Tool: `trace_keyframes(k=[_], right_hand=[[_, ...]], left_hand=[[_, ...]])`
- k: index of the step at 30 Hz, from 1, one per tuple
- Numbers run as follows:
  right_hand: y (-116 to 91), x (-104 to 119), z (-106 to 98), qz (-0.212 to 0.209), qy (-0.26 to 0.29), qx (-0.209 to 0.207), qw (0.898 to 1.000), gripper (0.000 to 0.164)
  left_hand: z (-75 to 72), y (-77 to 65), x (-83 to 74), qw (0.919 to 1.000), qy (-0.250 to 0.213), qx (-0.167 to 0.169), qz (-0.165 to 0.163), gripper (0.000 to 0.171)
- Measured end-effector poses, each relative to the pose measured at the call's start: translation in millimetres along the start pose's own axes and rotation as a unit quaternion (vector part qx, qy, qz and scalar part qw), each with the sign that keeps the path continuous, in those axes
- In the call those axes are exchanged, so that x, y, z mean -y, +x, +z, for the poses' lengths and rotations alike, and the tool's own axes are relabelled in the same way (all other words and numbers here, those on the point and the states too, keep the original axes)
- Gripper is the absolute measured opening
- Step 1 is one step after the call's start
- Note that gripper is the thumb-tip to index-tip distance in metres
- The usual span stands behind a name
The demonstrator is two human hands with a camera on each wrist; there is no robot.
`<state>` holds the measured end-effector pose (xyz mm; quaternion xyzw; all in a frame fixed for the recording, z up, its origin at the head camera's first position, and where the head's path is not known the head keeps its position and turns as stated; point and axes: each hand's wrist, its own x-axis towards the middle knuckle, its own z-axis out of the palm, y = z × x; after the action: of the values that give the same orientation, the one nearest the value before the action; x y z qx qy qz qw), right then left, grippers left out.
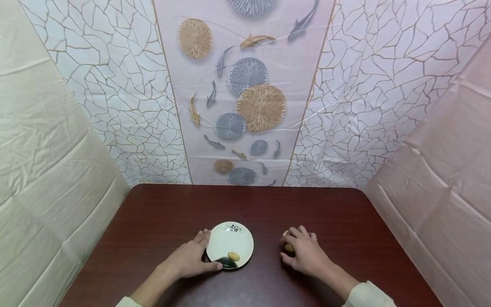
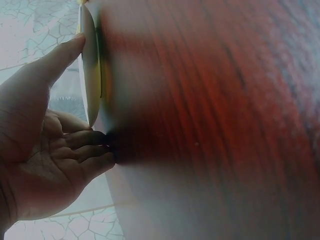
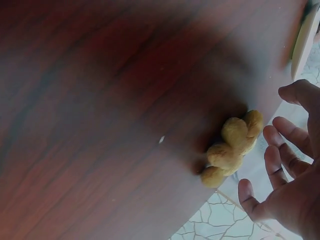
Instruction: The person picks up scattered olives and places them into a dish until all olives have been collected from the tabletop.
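My left hand [image 1: 188, 258] rests at the left side of a round white plate [image 1: 226, 238]. Its thumb touches the lower rim and its fingertips lie along the upper left rim, as the left wrist view also shows. One small yellow-brown oval lump [image 1: 233, 256] sits on the plate's dark green patch. My right hand [image 1: 306, 252] hovers over a small pile of similar lumps [image 3: 225, 155] on the table. In the right wrist view its fingers are spread and loosely bent, with a gap between them and the pile. From the head view, that hand partly hides the pile.
The dark red-brown wooden table [image 1: 172, 209] has rounded far corners. Behind it hangs a patterned cloth [image 1: 241, 149] with fish and round shapes. Plain beige cloth [image 1: 46, 170] walls in the left side, and similar cloth [image 1: 441, 170] the right.
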<state>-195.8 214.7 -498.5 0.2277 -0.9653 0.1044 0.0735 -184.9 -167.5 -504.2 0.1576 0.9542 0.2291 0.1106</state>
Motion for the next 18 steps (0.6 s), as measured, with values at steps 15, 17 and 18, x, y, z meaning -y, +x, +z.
trace_keyframes(k=[15,17,18], right_hand=[[-7,-11,7,0.000,-0.025,-0.024,0.999,0.021],[-7,-11,7,0.003,-0.025,-0.022,0.999,0.020],[-6,-11,7,0.004,-0.025,-0.021,0.999,0.020]], left_hand=[[-2.0,-1.4,-2.6,1.0000,-0.003,0.000,0.001,0.123],[-2.2,-1.3,-2.6,1.0000,-0.003,-0.001,0.000,0.123],[-2.4,-1.1,-2.6,1.0000,-0.003,0.000,0.000,0.124]])
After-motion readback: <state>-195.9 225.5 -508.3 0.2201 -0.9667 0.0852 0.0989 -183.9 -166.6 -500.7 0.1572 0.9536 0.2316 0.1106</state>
